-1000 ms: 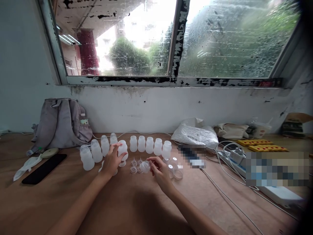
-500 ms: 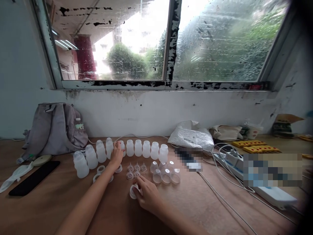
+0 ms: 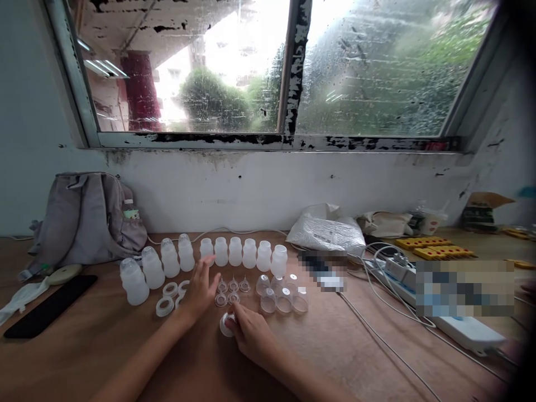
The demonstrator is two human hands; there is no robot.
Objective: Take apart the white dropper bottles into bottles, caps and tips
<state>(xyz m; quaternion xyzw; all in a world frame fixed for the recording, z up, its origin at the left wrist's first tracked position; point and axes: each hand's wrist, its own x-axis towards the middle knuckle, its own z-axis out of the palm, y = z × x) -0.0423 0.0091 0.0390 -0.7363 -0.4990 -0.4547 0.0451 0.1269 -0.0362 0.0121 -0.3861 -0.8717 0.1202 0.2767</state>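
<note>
My left hand (image 3: 204, 289) hovers above the table between the white collar rings and the teats, its fingers apart and nothing visible in them. My right hand (image 3: 253, 332) pinches a small white collar ring (image 3: 226, 325) near the table's front, partly covered by the fingers. Just beyond it stand several clear silicone teats (image 3: 233, 285). White collar rings (image 3: 164, 306) lie left of my left hand, some hidden behind it. Frosted baby bottles (image 3: 221, 252) stand in a curved row at the back; the left ones (image 3: 153, 268) wear clear caps. Clear domed caps (image 3: 283, 302) sit to the right.
A grey backpack (image 3: 86, 218), a black flat case (image 3: 50, 307) and a white cloth (image 3: 20, 301) lie at left. A silvery bag (image 3: 329, 231), cables, a white power strip (image 3: 464, 332) and yellow blocks (image 3: 444, 251) occupy the right. A wall with a window rises behind.
My left hand has drawn back from the bottle row toward me and opened; the bottle it was at stands in the row. My right hand stays on the collar ring. The view has shifted slightly.
</note>
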